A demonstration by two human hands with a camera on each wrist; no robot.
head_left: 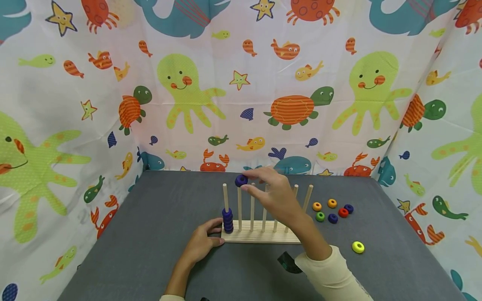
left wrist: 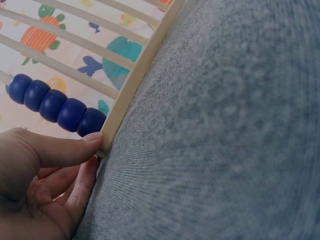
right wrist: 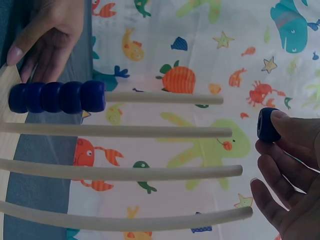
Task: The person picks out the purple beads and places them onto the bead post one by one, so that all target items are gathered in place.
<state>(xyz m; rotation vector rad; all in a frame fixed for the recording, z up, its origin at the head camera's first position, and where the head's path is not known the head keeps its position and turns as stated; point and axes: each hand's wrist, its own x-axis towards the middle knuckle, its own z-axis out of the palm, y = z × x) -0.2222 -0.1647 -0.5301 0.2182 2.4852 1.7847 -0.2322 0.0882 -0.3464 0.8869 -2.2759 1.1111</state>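
At the far left, the left hand point(head_left: 203, 240) has its thumb and fingers clamped on the end of the wooden base point(head_left: 260, 237), whose long axis runs left to right on the counter point(head_left: 150, 251). The first peg point(head_left: 225, 196) points up and carries five blue beads point(head_left: 227, 220), stacked touching; that part looks done. Next, near the upper end of the second peg point(head_left: 239, 209), is the held blue bead point(head_left: 241, 180), pinched between thumb and forefinger of the right hand point(head_left: 276, 192). The right wrist view shows it apart from the peg tips, its hole turned toward them; it is squat, and the hole's axis runs roughly along the pegs. The other pegs point(head_left: 252, 207) show bare wood where the right hand does not hide them. Further right lie loose beads, seemingly left to thread: two orange point(head_left: 317, 207), one green point(head_left: 320, 216), two blue point(head_left: 333, 218), one red point(head_left: 343, 212) and, nearer the person, one yellow point(head_left: 358, 247).
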